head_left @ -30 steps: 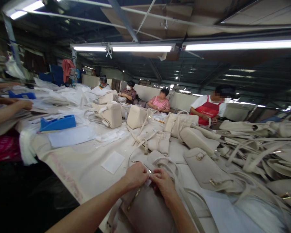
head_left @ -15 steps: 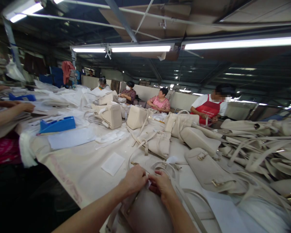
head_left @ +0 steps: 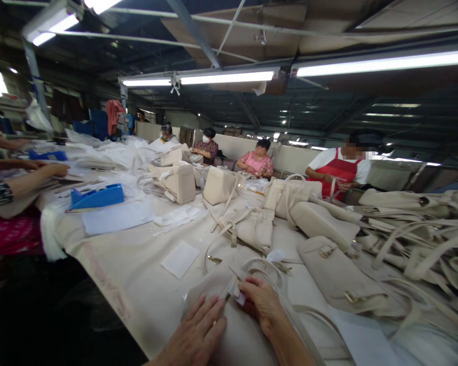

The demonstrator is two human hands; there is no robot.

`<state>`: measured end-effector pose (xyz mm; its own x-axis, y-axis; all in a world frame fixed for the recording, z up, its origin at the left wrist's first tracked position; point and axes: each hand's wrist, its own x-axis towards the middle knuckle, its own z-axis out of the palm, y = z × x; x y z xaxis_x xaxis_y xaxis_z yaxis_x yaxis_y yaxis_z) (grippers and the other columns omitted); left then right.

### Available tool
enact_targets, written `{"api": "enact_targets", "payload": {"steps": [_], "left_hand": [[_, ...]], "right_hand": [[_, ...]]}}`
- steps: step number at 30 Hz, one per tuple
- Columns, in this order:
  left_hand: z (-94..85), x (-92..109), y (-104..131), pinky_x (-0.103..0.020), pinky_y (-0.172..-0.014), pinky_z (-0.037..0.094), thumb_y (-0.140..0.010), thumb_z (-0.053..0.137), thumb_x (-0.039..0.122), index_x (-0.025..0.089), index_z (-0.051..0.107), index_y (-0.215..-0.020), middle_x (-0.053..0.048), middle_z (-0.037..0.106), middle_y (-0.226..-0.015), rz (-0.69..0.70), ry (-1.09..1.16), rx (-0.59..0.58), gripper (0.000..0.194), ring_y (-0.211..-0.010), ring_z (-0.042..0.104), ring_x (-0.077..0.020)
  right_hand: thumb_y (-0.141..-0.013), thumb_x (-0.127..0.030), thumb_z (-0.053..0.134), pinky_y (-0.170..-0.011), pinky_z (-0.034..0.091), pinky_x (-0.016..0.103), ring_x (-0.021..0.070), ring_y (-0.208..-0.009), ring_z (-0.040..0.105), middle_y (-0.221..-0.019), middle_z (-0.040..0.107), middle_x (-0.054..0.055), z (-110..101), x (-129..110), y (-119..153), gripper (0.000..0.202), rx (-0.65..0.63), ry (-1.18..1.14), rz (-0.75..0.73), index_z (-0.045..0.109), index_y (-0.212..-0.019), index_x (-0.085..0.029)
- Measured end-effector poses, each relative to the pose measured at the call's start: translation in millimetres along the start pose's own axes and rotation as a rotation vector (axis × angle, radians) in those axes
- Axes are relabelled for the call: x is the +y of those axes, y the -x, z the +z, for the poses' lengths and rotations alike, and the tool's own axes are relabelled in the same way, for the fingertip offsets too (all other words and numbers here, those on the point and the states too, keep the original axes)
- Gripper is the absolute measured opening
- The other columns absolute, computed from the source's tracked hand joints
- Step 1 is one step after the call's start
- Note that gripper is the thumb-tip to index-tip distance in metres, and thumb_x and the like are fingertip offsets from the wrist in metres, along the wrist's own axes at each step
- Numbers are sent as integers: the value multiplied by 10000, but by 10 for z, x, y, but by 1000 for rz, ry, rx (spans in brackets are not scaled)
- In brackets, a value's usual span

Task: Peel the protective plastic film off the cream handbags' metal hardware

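A beige handbag (head_left: 240, 325) lies on the table right in front of me, its zipper side up and its straps curling away at the far end. My left hand (head_left: 200, 328) rests flat on the bag with its fingers stretched out, holding nothing. Beside it, my right hand (head_left: 259, 302) pinches a small white paper piece (head_left: 235, 291) at the zipper, thumb and fingers pressed together. Part of the paper is hidden by the fingers.
Several beige handbags (head_left: 328, 274) lie ahead and to the right. A white sheet (head_left: 180, 259) and a blue tape dispenser (head_left: 97, 196) are on the table (head_left: 118, 259) at left. A person's hands (head_left: 53, 170) work at far left; several people sit or stand across.
My left hand has let go near the zipper, moved back toward me and spread flat on the bag. More of the white paper now shows at my right hand.
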<state>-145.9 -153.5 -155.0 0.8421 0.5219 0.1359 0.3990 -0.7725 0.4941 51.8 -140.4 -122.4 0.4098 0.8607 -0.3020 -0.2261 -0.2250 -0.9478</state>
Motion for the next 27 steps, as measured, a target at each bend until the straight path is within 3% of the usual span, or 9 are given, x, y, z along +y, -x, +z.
{"api": "enact_targets", "payload": {"steps": [5, 8, 10, 11, 13, 15, 17, 20, 27], "left_hand": [[196, -97, -18, -559, -1196, 104, -712, 658, 205, 214, 502, -1306, -151, 377, -1521, 23, 56, 146, 614, -1438, 247, -355], [53, 38, -46, -457, -1150, 313, -716, 588, 171, 220, 553, -1129, -135, 512, -1382, 3, 286, 343, 417, -1346, 406, -310], [-124, 134, -56, -392, -965, 500, -761, 518, 197, 218, 540, -996, -121, 643, -1138, -153, 541, 437, 237, -1086, 610, -255], [-221, 169, -66, -359, -818, 556, -772, 494, 214, 216, 525, -950, -99, 676, -1002, -270, 689, 409, 181, -897, 666, -221], [-392, 200, -98, -281, -520, 525, -757, 508, 267, 200, 516, -882, -60, 691, -805, -472, 971, 136, 142, -567, 641, -165], [-494, 190, -148, -230, -393, 437, -731, 566, 349, 166, 547, -824, -63, 692, -714, -554, 1169, -171, 206, -442, 598, -145], [-515, 163, -220, -223, -375, 433, -708, 616, 467, 128, 592, -763, -94, 692, -672, -583, 1280, -299, 344, -454, 620, -159], [-448, 140, -377, -228, -387, 467, -692, 650, 543, 110, 626, -745, -104, 698, -647, -627, 1290, -168, 436, -497, 656, -179], [-249, 187, -667, -188, -387, 476, -716, 688, 237, 157, 550, -703, -12, 661, -528, -725, 1106, 53, 160, -439, 622, -135]], "right_hand": [[-514, -280, 738, -423, 419, 223, 129, -435, 542, -489, 590, -58, 103, 20, 198, 306, -113, 98, -102, 474, -660, -227], [-530, -333, 763, -471, 453, 243, 144, -476, 572, -507, 600, -56, 56, -14, 335, 343, -124, 71, -51, 472, -678, -230], [-506, -344, 790, -477, 454, 244, 142, -474, 568, -492, 579, -72, 14, -46, 410, 384, -112, 38, -18, 474, -694, -233], [-495, -347, 799, -475, 452, 242, 139, -469, 562, -487, 568, -81, -2, -59, 442, 398, -103, 29, -12, 478, -703, -234], [-501, -352, 801, -466, 438, 233, 131, -470, 557, -503, 573, -85, -15, -71, 495, 403, -88, 19, -10, 483, -721, -237], [-545, -354, 786, -464, 422, 221, 126, -485, 559, -527, 594, -78, -13, -65, 530, 371, -105, 30, 3, 487, -730, -236], [-582, -352, 770, -476, 425, 221, 130, -512, 577, -545, 616, -64, -4, -44, 540, 336, -138, 54, 10, 491, -724, -231], [-575, -347, 772, -480, 437, 234, 145, -511, 590, -534, 623, -49, 13, 5, 505, 333, -166, 95, -6, 488, -698, -223], [-522, -342, 744, -409, 402, 221, 120, -402, 521, -460, 587, -62, -13, 199, 332, 332, -89, 90, -69, 487, -696, -224]]}}
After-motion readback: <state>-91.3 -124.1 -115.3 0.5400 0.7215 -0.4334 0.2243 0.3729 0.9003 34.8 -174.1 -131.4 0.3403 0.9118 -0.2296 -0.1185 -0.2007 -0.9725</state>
